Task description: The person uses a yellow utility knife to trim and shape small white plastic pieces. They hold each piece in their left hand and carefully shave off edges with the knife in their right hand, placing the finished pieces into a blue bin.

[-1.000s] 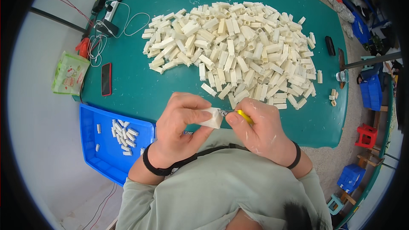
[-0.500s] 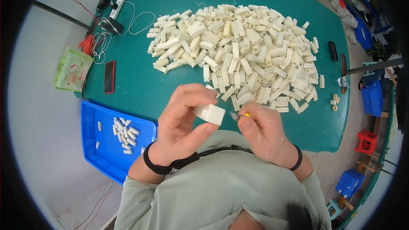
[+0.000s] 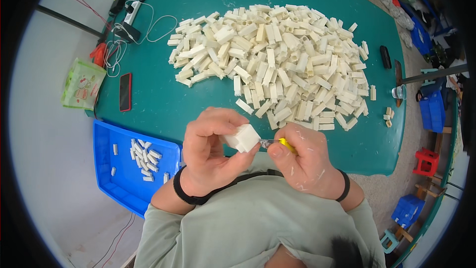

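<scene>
My left hand (image 3: 210, 149) grips a white rectangular plastic block (image 3: 244, 138) between thumb and fingers, just above the table's near edge. In my right hand (image 3: 305, 156) is a yellow-handled knife (image 3: 286, 146). Its short metal blade points left and meets the right side of the block, near my left thumb; the exact contact is hidden. White shavings cling to my right hand. Beyond both hands lies a large pile of hollow off-white plastic pieces (image 3: 292, 64), with a single loose piece (image 3: 244, 106) at its near edge.
A blue tray (image 3: 101, 168) at the left holds several white pieces. On the green table (image 3: 163, 104) lie a phone (image 3: 125, 92), a power strip (image 3: 132, 13) with cables, a black case (image 3: 385, 57) and a clear cup (image 3: 398, 92). A green bag (image 3: 82, 84) hangs at the left edge.
The block has turned and tilted in my left hand, which moved slightly nearer to me. My right hand has shifted left, bringing the blade against the block.
</scene>
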Motion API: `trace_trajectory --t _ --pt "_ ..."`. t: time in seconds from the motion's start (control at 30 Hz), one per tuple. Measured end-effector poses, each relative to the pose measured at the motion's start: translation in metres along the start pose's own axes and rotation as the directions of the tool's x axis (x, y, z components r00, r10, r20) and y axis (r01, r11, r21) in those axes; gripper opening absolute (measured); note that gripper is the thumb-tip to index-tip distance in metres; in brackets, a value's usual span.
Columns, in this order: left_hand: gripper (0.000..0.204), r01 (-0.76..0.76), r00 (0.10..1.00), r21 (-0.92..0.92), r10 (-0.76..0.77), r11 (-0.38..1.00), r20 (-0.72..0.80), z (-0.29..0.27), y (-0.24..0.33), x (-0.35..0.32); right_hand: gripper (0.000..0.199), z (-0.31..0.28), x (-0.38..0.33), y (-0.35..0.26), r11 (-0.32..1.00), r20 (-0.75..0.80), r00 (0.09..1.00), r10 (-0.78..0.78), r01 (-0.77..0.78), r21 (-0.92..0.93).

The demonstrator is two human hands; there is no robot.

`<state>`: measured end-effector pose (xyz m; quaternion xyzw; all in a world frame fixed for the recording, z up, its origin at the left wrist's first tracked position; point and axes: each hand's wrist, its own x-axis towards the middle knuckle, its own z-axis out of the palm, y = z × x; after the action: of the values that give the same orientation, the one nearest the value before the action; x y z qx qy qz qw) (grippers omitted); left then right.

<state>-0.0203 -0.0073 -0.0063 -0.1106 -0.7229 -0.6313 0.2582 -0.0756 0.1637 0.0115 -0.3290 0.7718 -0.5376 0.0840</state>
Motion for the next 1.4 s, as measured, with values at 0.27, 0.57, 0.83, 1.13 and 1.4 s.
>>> trace_trajectory --t 0.27,0.57,0.83,1.13,1.4 --pt "0.042 0.031 0.994 -0.059 -0.024 0.998 0.108 -0.007 0.001 0.002 0.033 -0.002 0.002 0.006 0.997 0.009 0.998 -0.067 0.067 -0.036" --pt "0.040 0.104 0.984 -0.159 -0.078 0.982 0.159 -0.008 0.003 0.000 0.033 -0.009 0.002 0.007 0.999 0.012 0.999 0.039 -0.039 0.019" --pt "0.043 0.103 0.990 -0.052 -0.098 0.993 0.106 -0.006 0.004 0.000 0.030 -0.007 -0.001 0.005 0.998 0.057 0.996 -0.064 0.065 -0.003" --pt "0.040 0.089 0.988 -0.043 -0.082 0.995 0.132 -0.006 0.004 -0.004 0.030 -0.008 0.001 0.007 0.993 0.050 0.993 -0.103 0.106 -0.058" --pt "0.038 0.151 0.970 -0.172 -0.112 0.974 0.216 -0.008 0.006 -0.002 0.032 -0.011 0.001 0.011 0.999 0.036 0.999 -0.035 0.036 -0.016"
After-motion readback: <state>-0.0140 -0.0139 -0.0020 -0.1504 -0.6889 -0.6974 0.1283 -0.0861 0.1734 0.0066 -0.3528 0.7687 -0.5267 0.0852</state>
